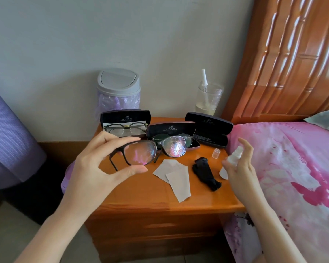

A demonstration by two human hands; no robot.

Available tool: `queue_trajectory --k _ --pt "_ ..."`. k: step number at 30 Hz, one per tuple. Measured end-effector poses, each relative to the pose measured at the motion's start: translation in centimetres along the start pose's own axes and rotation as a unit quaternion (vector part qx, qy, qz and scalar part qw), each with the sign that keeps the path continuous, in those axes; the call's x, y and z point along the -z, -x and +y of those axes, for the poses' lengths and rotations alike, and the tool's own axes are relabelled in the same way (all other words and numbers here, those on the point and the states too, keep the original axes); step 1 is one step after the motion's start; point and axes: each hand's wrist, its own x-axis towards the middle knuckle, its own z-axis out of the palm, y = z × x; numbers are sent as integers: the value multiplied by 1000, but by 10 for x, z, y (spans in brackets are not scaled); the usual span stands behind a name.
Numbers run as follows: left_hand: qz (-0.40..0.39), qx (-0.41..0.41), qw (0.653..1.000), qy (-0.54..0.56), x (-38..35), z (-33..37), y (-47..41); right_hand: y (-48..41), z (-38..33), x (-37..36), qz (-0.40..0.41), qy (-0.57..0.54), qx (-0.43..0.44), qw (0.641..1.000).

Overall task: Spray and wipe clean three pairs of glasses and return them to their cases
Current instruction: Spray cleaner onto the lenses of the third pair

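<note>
Head view looks down on a wooden nightstand (160,198) beside a bed with a pink floral sheet (292,168). The left hand (95,168) holds a pair of dark-framed glasses (150,151) above the nightstand, thumb under and fingers over the rim of one lens, temples unfolded; both lenses carry droplets. The right hand (239,168) is wrapped round a small white spray bottle (234,157), forefinger raised over its nozzle, which faces the glasses. Behind them three dark cases stand open: the left case (125,115) and the middle case (171,128) each hold a pair of glasses, and the right case (211,128) sits near the bed. Two grey cloths (177,177) overlap on the tabletop, with a crumpled black cloth (205,171) just beside them and a clear cap (216,153) near the bottle.
</note>
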Motion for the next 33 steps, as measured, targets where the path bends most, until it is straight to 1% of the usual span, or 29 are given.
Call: queue_trajectory --k 2,4,6,7,9,12,14,15,16,18,20,23,28,33 --pt "1 -1 1000 1 1 0 0 0 2 0 -7 16 -1 1000" --pt "2 -2 1000 2 1 -1 1 1 3 -1 3 -5 -32 999" --pt "4 -2 1000 3 2 -1 1 8 -3 -1 46 -24 -26 998" --pt "5 -2 1000 2 2 -1 1 12 -9 -1 86 -19 3 996" --pt "7 -3 1000 2 2 -1 1 18 -21 -5 153 24 109 982" --pt "8 -1 1000 5 2 0 1 24 -31 -19 165 118 228 952" --pt "8 0 1000 7 3 0 2 27 -31 -28 148 158 262 941" --pt "9 1 1000 9 4 0 2 29 -31 -32 129 170 255 943" --pt "10 1 1000 9 4 -1 2 30 -32 -34 96 182 223 953" --pt "11 1 1000 6 5 -1 3 28 -29 -39 8 236 120 964" --pt "11 0 1000 1 5 0 3 21 -23 -42 -37 271 52 961" --pt "14 1 1000 0 4 0 3 15 -23 -43 -45 251 18 967" --pt "14 3 1000 3 4 0 3 16 -27 -36 -18 202 1 979" --pt "12 -2 1000 4 4 1 3 16 -32 -26 -32 163 -32 986"
